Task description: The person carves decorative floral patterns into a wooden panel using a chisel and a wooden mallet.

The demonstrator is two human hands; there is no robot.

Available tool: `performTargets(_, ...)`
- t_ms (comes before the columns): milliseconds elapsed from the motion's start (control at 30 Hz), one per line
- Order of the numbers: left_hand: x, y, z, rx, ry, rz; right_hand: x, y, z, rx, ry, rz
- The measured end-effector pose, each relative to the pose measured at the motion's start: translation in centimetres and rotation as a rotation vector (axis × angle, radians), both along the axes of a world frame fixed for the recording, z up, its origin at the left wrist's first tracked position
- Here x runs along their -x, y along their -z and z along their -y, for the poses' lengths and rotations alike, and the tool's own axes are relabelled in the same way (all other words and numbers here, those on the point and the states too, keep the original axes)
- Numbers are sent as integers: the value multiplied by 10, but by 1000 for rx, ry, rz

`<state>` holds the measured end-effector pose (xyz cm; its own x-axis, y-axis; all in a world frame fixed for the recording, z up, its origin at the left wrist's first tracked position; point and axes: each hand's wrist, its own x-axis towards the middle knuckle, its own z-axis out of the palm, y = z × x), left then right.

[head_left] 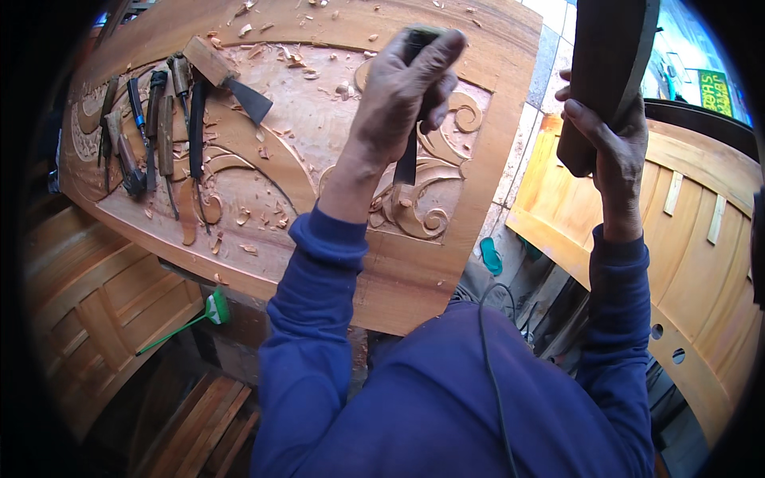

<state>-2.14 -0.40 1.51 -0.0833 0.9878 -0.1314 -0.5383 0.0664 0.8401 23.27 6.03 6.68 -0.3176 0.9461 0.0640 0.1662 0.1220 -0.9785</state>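
Observation:
My left hand (406, 99) is closed around a chisel (406, 163), whose dark flat blade points down at the carved scrolls (434, 219) on a wooden panel (398, 279). The fist hides the chisel's handle. Over to the right, my right hand (613, 147) grips a thick dark wooden mallet (610, 60), held up off the panel's right side. The mallet's far end runs out of the picture. Whether the chisel's tip touches the wood, I cannot tell.
Several carving chisels (166, 135) lie on the panel's left, beside a wooden block with a flared metal blade (251, 101). Wood shavings (295, 60) are scattered about. Wooden doors (693, 215) stand right and lower left. A green brush (215, 307) and a green sandal (491, 256) are below.

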Motion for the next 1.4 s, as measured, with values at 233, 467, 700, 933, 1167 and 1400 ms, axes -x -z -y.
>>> performTargets(233, -15, 21, -4, 132, 116, -89, -28, 5, 9, -9, 87, 49)
performTargets(467, -13, 19, -6, 92, 117, -61, -6, -4, -23, -56, 148, -51)
performTargets(700, -18, 16, 1, 67, 143, -46, 10, 27, -32, -30, -360, 283)
performTargets(933, -14, 20, 0, 69, 101, -2, 24, 16, -51, 28, -64, 296)
performTargets(1167, -14, 22, 3, 69, 80, 17, 23, 35, -68, -139, -364, 217)
performTargets(1400, -8, 28, 13, 106, 1, 8, 48, 9, -49, -217, -591, 661)
